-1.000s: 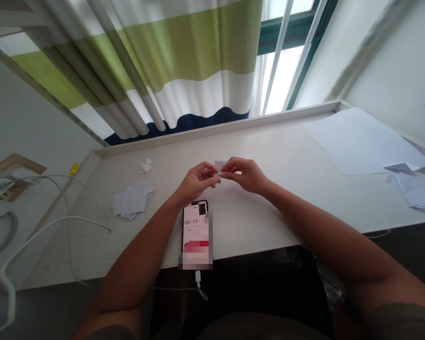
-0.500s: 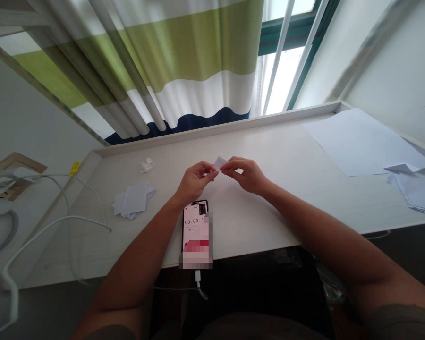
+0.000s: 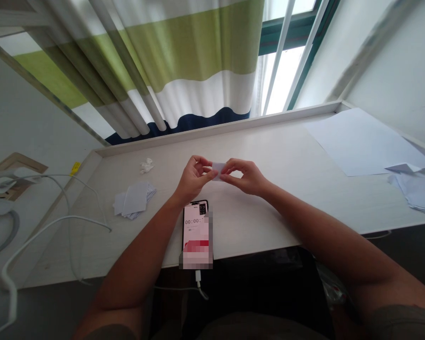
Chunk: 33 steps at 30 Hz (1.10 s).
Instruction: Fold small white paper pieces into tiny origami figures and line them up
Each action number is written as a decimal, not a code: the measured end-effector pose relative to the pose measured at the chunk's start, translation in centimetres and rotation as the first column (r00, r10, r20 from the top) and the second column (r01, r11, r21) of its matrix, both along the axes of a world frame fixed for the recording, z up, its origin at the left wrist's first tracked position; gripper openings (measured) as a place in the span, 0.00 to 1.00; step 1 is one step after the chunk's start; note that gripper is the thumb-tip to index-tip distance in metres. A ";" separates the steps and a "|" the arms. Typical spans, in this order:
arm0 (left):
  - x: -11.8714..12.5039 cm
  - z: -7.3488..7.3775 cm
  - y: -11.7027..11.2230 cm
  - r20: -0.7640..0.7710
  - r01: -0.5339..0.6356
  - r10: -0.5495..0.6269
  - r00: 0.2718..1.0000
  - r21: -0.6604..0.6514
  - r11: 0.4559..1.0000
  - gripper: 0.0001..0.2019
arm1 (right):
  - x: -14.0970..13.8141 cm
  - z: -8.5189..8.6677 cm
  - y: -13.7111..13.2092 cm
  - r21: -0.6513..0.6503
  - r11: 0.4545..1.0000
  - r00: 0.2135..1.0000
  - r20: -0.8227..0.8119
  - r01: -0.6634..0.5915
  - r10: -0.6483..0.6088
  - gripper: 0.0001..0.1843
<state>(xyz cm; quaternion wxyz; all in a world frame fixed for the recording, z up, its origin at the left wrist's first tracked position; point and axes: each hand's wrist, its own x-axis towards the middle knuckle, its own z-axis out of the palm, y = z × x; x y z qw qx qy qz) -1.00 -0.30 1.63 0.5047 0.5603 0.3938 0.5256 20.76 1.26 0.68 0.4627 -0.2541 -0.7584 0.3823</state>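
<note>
A small piece of white paper (image 3: 218, 168) is pinched between my two hands above the middle of the desk. My left hand (image 3: 194, 177) grips its left edge with thumb and fingers. On the other side, my right hand (image 3: 246, 175) pinches its right edge, thumb at the lower corner. The paper's face is turned toward me, and the fingertips behind it are partly hidden. Just below my left hand lies a phone (image 3: 194, 231) with a timer on its screen, part of it blurred out.
On the left of the desk (image 3: 269, 212) lie a pile of folded papers (image 3: 134, 198) and a crumpled tissue (image 3: 146, 165). Large white sheets (image 3: 361, 141) and a paper stack (image 3: 416, 191) lie at the right. White cables (image 3: 56, 219) run along the left side.
The small paper has turned so its face shows more squarely toward me. My left hand has shifted slightly left; both hands still pinch the paper.
</note>
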 end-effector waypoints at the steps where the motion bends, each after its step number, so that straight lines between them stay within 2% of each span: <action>1: 0.0 0.1 0.0 -0.001 0.016 -0.017 1.000 -0.007 1.000 0.26 | -0.1 -0.1 0.0 -0.009 1.000 1.000 0.019 0.002 -0.002 0.14; 5: 0.1 0.1 -0.1 -0.080 0.049 -0.049 0.996 -0.013 0.999 0.20 | -0.5 -0.8 0.2 -0.141 0.989 0.996 -0.066 0.051 -0.061 0.21; 8: 0.3 0.0 -0.1 -0.015 0.012 -0.013 1.000 -0.024 1.000 0.18 | -0.6 -1.0 0.6 -0.273 0.962 0.989 -0.143 0.006 -0.047 0.26; 10: 0.4 -0.1 -0.2 0.035 -0.001 0.002 0.999 -0.038 0.999 0.19 | -0.5 -0.9 0.6 -0.314 0.949 0.989 -0.144 -0.032 -0.014 0.26; 15: 0.6 0.3 -0.7 -0.070 0.091 -0.095 0.993 -0.066 0.994 0.17 | -0.4 -0.5 0.3 -0.267 0.964 0.997 -0.076 0.011 -0.032 0.23; 19: 0.8 0.4 -0.9 -0.074 0.020 -0.021 0.997 -0.018 1.000 0.17 | -0.6 -0.5 0.3 -0.278 0.960 0.995 -0.087 0.017 -0.043 0.23; 21: 0.8 0.4 -0.8 -0.047 -0.003 0.002 0.999 -0.034 0.999 0.18 | -0.8 -0.7 0.3 -0.311 0.950 0.993 -0.114 0.005 -0.042 0.24; 25: 0.7 0.4 -0.7 -0.027 -0.005 0.002 1.000 -0.099 0.995 0.16 | -1.0 -0.9 0.2 -0.342 0.940 0.988 -0.139 0.016 -0.067 0.23; 33: 0.2 0.3 -0.4 -0.128 0.009 -0.016 0.992 -0.053 0.999 0.15 | -1.1 -0.8 0.2 -0.317 0.946 0.976 -0.177 0.067 -0.128 0.22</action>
